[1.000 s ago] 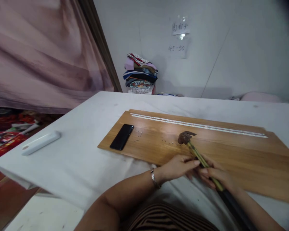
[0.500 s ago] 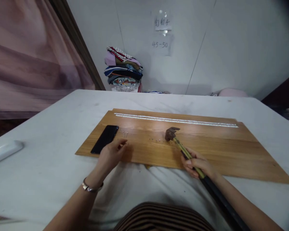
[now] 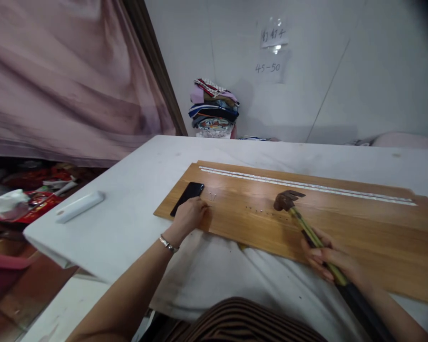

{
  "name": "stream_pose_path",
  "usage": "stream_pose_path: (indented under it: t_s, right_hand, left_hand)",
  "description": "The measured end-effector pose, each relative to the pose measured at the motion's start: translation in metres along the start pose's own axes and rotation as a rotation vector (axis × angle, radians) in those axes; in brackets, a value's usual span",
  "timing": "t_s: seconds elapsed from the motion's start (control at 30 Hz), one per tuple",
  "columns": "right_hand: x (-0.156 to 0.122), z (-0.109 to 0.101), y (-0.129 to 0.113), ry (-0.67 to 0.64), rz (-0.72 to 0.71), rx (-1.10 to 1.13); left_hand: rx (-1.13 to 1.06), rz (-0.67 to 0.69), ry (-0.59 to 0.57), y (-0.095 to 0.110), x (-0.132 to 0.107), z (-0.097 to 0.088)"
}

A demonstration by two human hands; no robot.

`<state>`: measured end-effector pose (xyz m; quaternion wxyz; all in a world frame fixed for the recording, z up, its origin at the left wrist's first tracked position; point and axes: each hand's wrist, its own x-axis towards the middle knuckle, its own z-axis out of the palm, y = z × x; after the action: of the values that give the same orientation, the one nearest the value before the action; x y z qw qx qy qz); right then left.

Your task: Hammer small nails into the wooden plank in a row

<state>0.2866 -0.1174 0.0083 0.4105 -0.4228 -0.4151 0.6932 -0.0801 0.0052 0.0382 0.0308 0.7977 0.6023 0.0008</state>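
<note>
My right hand [image 3: 331,259] is wrapped around the handle of a claw hammer [image 3: 299,221], whose rusty head is over the wooden board [image 3: 231,225]. At the board's left part, my left hand [image 3: 190,213] has its fingertips pinched, with a thin nail [image 3: 209,205] sticking out of them. Just beyond those fingers lie a few loose nails [image 3: 213,196]. A black phone [image 3: 188,195] rests on the board, partly behind my left hand. Several small nail heads or holes [image 3: 258,210] form short rows left of the hammer head.
Two pale measuring strips [image 3: 306,184] run along the board's far side. The board lies on a white-covered table [image 3: 128,190]. A white cylindrical object [image 3: 80,206] sits near the table's left edge. Folded clothes [image 3: 214,107] are stacked by the wall, and a pink curtain [image 3: 64,71] hangs left.
The view has swung left, so the board and hands appear shifted right. My left fingers have closed on a nail near the loose ones. The hammer stays in my right hand.
</note>
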Motion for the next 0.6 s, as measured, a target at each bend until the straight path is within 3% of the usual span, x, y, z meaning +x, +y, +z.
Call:
stream_pose_path:
  t_s: [0.3, 0.6]
  right_hand:
    - [0.008, 0.006, -0.001, -0.091, 0.007, 0.047]
    - [0.004, 0.01, -0.002, -0.031, -0.009, 0.104]
  left_hand:
    - [0.179, 0.172, -0.115, 0.0, 0.018, 0.0]
    - [0.065, 0.232, -0.21, 0.0, 0.024, -0.018]
